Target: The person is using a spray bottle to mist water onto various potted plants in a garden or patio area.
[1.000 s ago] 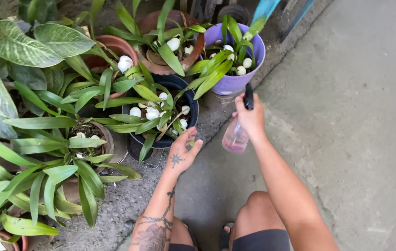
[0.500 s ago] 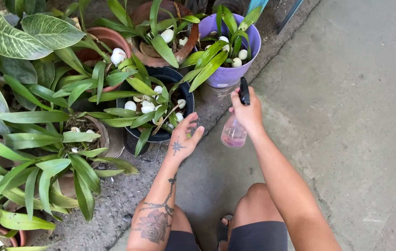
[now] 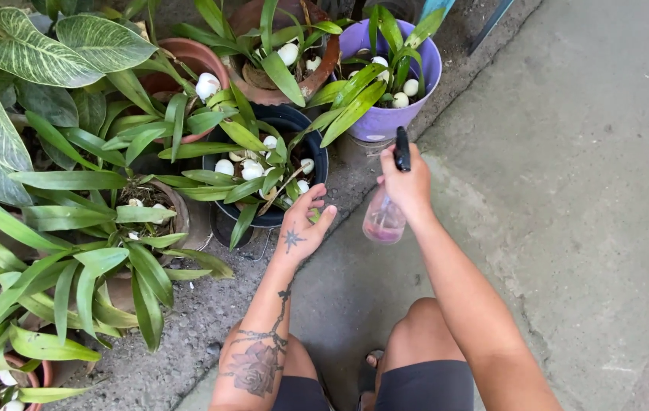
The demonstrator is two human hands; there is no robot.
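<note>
Right hand (image 3: 407, 185) at centre frame grips the spray bottle (image 3: 384, 219); left hand (image 3: 303, 226), fingers spread, touches the black pot (image 3: 317, 164).

Wide bare concrete (image 3: 591, 190) lies open to the right, nothing standing on it. Left side is crowded: black pot (image 3: 294, 125), purple pot (image 3: 393, 122) and clay pot (image 3: 317, 72) stand nearly rim to rim, long leaves (image 3: 187, 175) arching across every gap. The left hand (image 3: 302, 228) sits at the black pot's edge; the spray bottle (image 3: 384, 217) hangs over gravel just below the purple pot.
</note>
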